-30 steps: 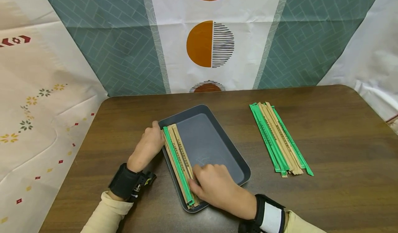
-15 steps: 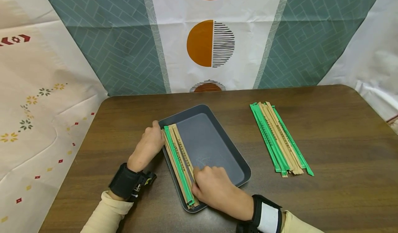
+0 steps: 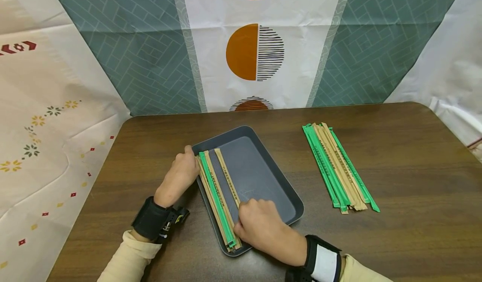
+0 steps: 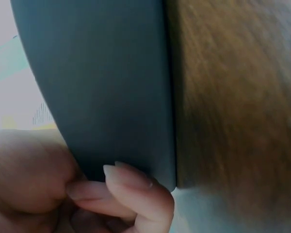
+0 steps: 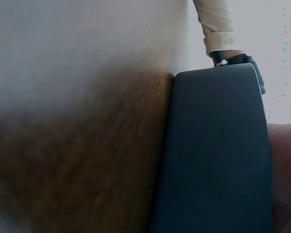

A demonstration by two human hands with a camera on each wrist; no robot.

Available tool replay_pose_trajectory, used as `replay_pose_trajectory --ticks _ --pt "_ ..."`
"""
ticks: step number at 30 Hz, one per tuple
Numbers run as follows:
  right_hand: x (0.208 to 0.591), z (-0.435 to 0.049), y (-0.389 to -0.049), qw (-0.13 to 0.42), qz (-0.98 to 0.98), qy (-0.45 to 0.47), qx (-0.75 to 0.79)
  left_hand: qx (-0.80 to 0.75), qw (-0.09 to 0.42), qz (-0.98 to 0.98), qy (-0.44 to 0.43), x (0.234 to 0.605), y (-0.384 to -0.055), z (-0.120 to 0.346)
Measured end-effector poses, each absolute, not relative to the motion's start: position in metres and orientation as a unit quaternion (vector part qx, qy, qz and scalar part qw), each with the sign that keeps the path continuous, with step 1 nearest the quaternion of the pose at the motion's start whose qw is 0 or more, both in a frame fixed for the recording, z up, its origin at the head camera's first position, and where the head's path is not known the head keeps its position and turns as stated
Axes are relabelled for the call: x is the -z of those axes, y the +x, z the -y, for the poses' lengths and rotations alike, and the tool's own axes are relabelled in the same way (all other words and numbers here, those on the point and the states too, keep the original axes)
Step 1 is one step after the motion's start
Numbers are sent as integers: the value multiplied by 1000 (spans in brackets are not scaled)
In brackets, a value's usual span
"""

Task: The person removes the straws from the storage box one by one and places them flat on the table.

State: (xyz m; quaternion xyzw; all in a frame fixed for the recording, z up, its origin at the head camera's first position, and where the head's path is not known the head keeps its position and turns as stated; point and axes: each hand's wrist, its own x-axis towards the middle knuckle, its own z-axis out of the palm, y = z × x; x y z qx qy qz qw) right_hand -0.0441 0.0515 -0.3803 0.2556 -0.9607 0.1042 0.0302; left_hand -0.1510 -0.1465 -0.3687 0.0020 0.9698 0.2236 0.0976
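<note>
My left hand grips the far left corner of a dark grey tray; in the left wrist view its curled fingers hold the tray's wall. My right hand, fingers curled, reaches over the tray's near end and pinches a tan paper-wrapped straw, whose lower part is hidden under the fingers. To its left, a green wrapped straw and several tan ones lie along the tray's left side. In the right wrist view the tray's outer wall hides the fingertips.
On the right of the brown wooden table lies a bundle of green and tan wrapped straws. A patterned cloth hangs behind the table's far edge.
The rightmost tan straw has shifted right, apart from the others, under my right hand, which has moved slightly to the right. My left hand stays on the tray's corner.
</note>
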Motion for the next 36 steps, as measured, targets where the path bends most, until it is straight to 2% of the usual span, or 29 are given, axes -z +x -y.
replay_pose_trajectory --ticks 9,15,18,28,36 --pt "359 -65 -48 41 956 265 -117 -219 84 -972 8 370 -151 147" --pt "334 -103 -64 99 959 237 -117 -216 68 -974 29 371 -149 148" --pt "327 -130 -73 102 965 214 -110 -219 70 -973 30 371 -149 149" --pt "332 -217 -81 30 987 143 -62 -218 72 -973 29 371 -149 148" --pt "354 -253 -73 -2 993 112 -40 -221 72 -972 28 372 -149 148"
